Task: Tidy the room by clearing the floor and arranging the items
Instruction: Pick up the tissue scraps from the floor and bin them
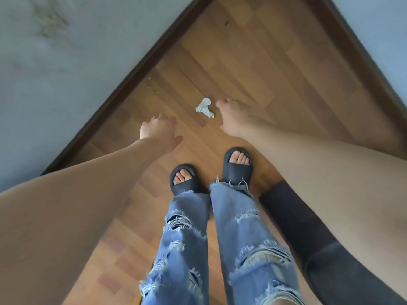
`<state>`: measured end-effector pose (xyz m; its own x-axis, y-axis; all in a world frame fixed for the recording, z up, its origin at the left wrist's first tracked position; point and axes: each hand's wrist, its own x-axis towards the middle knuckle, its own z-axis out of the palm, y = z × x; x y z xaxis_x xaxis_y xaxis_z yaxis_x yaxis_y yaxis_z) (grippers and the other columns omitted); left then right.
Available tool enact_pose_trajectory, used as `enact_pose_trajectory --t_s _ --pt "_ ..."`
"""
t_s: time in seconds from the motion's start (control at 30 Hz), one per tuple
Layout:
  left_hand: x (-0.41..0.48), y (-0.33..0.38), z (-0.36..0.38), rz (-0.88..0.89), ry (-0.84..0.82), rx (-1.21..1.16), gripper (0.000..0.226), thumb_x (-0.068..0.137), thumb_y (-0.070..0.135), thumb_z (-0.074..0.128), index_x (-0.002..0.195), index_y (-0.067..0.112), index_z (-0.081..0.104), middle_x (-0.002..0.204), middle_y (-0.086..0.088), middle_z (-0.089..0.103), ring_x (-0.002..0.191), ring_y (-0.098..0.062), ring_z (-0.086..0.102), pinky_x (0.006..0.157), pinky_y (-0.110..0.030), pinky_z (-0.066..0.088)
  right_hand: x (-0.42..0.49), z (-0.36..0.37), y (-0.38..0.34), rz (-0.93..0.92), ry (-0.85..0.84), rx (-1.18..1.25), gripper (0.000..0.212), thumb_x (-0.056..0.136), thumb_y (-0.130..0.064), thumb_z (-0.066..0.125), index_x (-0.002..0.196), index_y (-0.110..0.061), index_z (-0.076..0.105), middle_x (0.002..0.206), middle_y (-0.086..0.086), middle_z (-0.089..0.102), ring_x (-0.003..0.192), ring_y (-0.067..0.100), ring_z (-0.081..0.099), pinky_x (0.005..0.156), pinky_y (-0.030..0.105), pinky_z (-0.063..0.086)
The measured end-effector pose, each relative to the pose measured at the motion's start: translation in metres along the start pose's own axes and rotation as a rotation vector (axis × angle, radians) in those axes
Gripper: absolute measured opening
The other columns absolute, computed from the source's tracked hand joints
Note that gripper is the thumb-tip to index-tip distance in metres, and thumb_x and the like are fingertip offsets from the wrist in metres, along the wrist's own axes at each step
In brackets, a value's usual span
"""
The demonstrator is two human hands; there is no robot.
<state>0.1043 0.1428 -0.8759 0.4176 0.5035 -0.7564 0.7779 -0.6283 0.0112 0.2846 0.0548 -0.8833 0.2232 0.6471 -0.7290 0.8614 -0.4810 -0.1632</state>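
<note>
A crumpled white tissue [204,108] lies on the wooden floor [253,69] ahead of my feet. My right hand [233,116] hangs just to the right of it, fingers pointing down and loosely curled, holding nothing and not touching the tissue. My left hand [159,133] reaches down further left and nearer to me, fingers relaxed and empty. Both arms stretch down toward the floor.
A dark skirting board [123,84] and pale wall [55,73] run along the left; another wall [378,25] closes the right side. My feet in black slides [236,170] stand just behind the tissue. A dark object [297,221] sits at my right leg. Small crumbs [152,82] dot the floor.
</note>
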Motion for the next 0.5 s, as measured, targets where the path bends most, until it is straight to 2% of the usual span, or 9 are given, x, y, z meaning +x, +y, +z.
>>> enact_pose_trajectory --t_s 0.27,0.37,0.5 --pt "0.068 0.014 0.034 0.018 0.073 -0.037 0.052 0.089 0.048 0.055 0.133 0.022 0.046 0.128 -0.004 0.05 0.115 -0.026 0.049 0.085 -0.039 0.041 0.064 0.037 0.023 0.007 0.017 0.05 0.047 0.087 -0.013 0.065 0.129 -0.012 0.045 0.126 0.01 0.05 0.114 0.028 0.053 0.072 0.031 0.037" --pt "0.086 0.01 0.045 0.022 0.048 -0.009 0.053 0.089 0.049 0.054 0.134 0.024 0.044 0.128 -0.004 0.05 0.115 -0.026 0.05 0.079 -0.037 0.039 0.082 0.047 0.018 -0.007 0.039 0.061 0.048 0.086 -0.011 0.065 0.129 -0.013 0.045 0.126 0.009 0.05 0.113 0.028 0.053 0.072 0.032 0.039" --pt "0.112 0.005 0.064 0.011 0.023 0.006 0.052 0.09 0.05 0.053 0.132 0.021 0.045 0.126 -0.006 0.05 0.115 -0.027 0.049 0.074 -0.035 0.035 0.11 0.062 0.009 -0.008 0.034 0.051 0.049 0.085 -0.012 0.065 0.128 -0.012 0.042 0.129 0.009 0.048 0.116 0.03 0.051 0.087 0.036 0.045"
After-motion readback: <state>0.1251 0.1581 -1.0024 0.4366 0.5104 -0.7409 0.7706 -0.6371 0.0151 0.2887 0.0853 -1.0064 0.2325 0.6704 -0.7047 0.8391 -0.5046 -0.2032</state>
